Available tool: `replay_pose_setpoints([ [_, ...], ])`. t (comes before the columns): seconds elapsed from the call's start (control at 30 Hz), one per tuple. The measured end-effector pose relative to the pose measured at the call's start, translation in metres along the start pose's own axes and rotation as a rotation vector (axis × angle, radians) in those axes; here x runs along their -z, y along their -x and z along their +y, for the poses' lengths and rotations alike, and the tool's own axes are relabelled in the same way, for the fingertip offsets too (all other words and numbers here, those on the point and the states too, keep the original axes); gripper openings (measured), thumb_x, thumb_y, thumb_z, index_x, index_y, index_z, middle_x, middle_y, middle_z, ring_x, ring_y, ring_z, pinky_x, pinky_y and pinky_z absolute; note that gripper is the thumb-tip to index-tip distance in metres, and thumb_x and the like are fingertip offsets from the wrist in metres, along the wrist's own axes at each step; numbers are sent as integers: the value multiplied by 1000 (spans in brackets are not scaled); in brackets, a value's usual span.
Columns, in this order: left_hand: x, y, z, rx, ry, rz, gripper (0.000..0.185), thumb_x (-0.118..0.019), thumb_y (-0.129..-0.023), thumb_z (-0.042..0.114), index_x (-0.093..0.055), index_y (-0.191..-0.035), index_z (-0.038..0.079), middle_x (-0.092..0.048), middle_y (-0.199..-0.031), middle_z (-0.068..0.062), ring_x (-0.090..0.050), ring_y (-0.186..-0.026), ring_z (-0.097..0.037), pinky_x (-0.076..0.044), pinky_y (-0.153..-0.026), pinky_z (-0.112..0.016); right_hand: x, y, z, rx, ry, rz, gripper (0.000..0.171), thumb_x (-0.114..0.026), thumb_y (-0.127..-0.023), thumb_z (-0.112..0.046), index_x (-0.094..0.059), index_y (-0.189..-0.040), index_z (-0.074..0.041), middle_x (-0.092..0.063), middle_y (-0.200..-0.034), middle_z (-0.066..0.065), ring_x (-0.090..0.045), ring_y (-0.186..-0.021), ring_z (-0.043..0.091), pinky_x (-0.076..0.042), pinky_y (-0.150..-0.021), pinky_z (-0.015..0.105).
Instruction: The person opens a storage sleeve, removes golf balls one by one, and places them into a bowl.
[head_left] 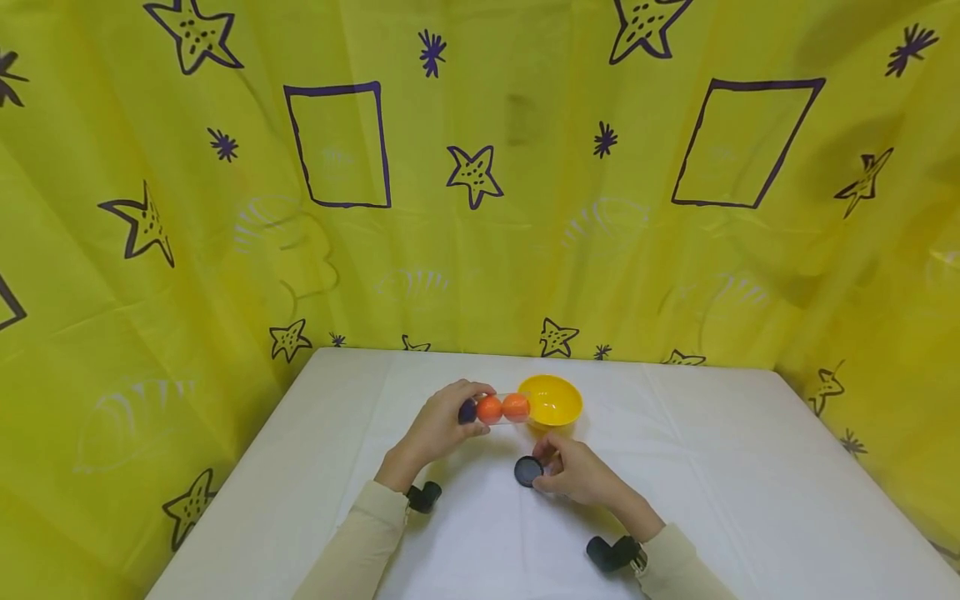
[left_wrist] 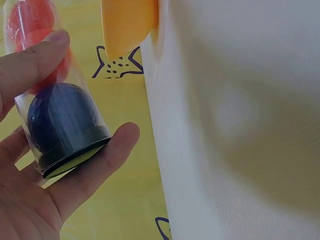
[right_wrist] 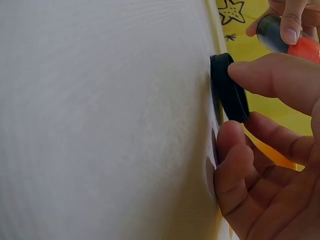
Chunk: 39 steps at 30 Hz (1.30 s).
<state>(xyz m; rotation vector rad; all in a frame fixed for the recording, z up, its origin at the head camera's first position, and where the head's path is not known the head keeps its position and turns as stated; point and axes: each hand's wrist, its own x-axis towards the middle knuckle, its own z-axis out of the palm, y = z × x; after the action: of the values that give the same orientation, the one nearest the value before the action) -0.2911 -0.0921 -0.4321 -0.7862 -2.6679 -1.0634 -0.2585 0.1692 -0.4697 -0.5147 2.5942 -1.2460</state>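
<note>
Head view: a person sits at a white bench (head_left: pixel 675 467) backed by a yellow curtain (head_left: pixel 225 250) printed with dark stars and squares. The left hand (head_left: pixel 438 429) holds a clear tube (head_left: pixel 501 409) level above the bench, its far end at the near rim of a yellow bowl (head_left: pixel 551 400) that stands on the bench near the back edge. Inside the tube lie two orange balls (head_left: pixel 502 408) side by side and, at the hand's end, a dark blue ball (head_left: pixel 468 411).

Left wrist view: the grip of the left hand (left_wrist: pixel 35 190) is curled round the tube (left_wrist: pixel 55 110), forefinger along one side, thumb under the black base; the dark blue ball (left_wrist: pixel 60 122) rests against that base, with orange (left_wrist: pixel 32 20) beyond it. An edge of the bowl (left_wrist: pixel 127 25) shows at the top.

Right wrist view: the right hand (right_wrist: pixel 265 165) rests on the bench (right_wrist: pixel 100 125) with a black cap (right_wrist: pixel 229 89) pinched at its rim between thumb and fingertips; the cap's lower face touches the cloth.

In the head view the cap (head_left: pixel 528 471) lies just in front of the bowl, the right hand (head_left: pixel 581 475) beside it, below the tube. A dark camera is strapped at each cream sleeve (head_left: pixel 360 542).
</note>
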Motion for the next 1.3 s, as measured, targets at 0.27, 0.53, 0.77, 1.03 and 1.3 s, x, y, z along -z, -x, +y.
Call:
replay_pose_setpoints([
  [0.27, 1, 1, 3, 16, -5, -20, 51, -85, -83, 13, -65, -130, 17, -67, -123, -3, -61, -110, -23, -51, -103, -47, 6, 1, -4, 45, 48, 40, 27, -79, -87, -13, -64, -109, -7, -66, -99, 3, -56, -76, 17, -51, -65, 21],
  [0.53, 0, 1, 4, 10, -1, -32, 50, -85, -83, 12, -64, -129, 18, -66, -122, -4, -60, -112, -28, -51, -103, -48, 20, 3, -10, 83, 31, 133, 18, -73, -94, -17, -66, -107, -6, -64, -90, 2, -54, -80, 18, -48, -65, 22],
  [0.77, -2, 1, 5, 5, -27, -43, 47, -86, -83, 15, -65, -125, 21, -65, -117, 1, -57, -110, -20, -51, -100, -46, 24, 3, -13, 86, -30, 163, 19, -72, -95, -15, -65, -110, -4, -65, -94, 4, -56, -84, 19, -50, -69, 21],
  [1.03, -3, 2, 6, -17, -22, -40, 47, -86, -82, 15, -66, -123, 21, -64, -115, 3, -53, -108, -18, -51, -96, -44, 23, 3, -15, 49, -307, 64, 41, -68, -99, -20, -51, -128, 3, -64, -110, 20, -65, -87, 24, -59, -75, 27],
  [1.3, -3, 0, 6, -22, -13, -36, 48, -87, -81, 12, -65, -123, 21, -63, -117, 2, -52, -111, -19, -51, -97, -44, 25, 2, -11, 43, -395, 23, 49, -67, -100, -23, -45, -136, 2, -64, -120, 31, -66, -89, 26, -61, -79, 33],
])
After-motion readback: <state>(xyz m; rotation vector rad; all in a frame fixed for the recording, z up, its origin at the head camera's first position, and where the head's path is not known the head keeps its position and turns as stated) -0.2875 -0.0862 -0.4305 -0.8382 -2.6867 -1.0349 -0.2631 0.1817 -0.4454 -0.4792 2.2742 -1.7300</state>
